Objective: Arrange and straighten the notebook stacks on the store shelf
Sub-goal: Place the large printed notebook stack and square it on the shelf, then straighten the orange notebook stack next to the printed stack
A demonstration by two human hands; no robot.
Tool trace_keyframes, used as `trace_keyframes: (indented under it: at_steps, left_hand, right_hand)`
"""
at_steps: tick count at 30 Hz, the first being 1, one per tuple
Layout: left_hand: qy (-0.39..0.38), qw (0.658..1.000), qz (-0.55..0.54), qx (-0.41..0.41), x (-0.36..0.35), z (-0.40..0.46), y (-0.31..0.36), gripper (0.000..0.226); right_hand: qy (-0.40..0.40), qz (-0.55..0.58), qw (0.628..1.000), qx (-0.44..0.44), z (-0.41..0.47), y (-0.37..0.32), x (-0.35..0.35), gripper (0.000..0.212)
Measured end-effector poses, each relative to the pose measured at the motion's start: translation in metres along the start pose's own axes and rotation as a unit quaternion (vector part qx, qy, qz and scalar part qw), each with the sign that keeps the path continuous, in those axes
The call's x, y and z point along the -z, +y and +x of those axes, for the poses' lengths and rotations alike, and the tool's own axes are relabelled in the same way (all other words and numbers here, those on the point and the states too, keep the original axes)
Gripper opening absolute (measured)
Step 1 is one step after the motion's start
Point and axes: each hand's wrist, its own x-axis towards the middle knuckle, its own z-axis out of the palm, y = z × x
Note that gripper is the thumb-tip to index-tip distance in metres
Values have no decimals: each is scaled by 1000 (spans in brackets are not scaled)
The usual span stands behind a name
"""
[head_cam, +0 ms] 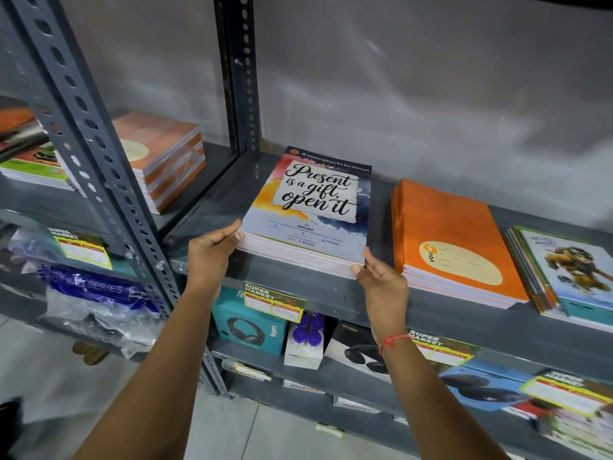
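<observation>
Both hands clamp the "Present is a gift" notebook stack [306,214] at its near corners: left hand [212,250] pinching with its grip, thumb on top, right hand [381,280] likewise, apparently. The stack lies on the grey shelf [331,293], long axis running toward the wall, beside the orange stack [454,240].

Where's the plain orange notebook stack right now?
In the head view, the orange notebook stack lies on the grey shelf, right of centre, between the "Present is a gift" stack and the cartoon-cover stack.
</observation>
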Motion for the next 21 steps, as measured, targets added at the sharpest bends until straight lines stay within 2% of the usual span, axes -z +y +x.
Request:
trace_keyframes:
  at_steps: [5, 7, 9, 10, 11, 13, 14, 16, 18, 21]
  left_hand:
    - [4, 1000, 8, 3, -3, -6, 6, 39]
    - [40, 999, 28, 0, -9, -13, 10, 40]
    - [110, 991, 61, -55, -23, -31, 15, 44]
    - [123, 985, 64, -102, -34, -46, 20, 48]
    - [109, 980, 68, -150, -50, -62, 24, 51]
    - [21, 975, 83, -205, -84, -95, 27, 52]
    - [-33, 975, 88, -201, -104, -109, 25, 50]
    - [-115, 974, 91, -172, -145, -131, 19, 45]
    - [-142, 972, 114, -146, -168, -137, 10, 46]
    - [-168, 971, 149, -80, -202, -140, 5, 52]
  right_hand:
    - [-22, -15, 1000, 17, -4, -4, 3, 45]
    - [-53, -36, 998, 23, -7, -9, 10, 46]
    - [-59, -82, 993, 62, -15, -11, 21, 41]
    - [-34, -114, 987, 104, -21, -11, 30, 36]
    - [14, -136, 978, 155, -26, -11, 44, 30]
    - [138, -123, 953, 240, -28, -9, 77, 23]
    - [195, -91, 941, 262, -23, -8, 98, 22]
    - [263, 9, 934, 243, -10, -6, 142, 20]
    - [279, 42, 943, 178, 0, -3, 164, 23]
    - [206, -58, 975, 68, 19, 4, 196, 47]
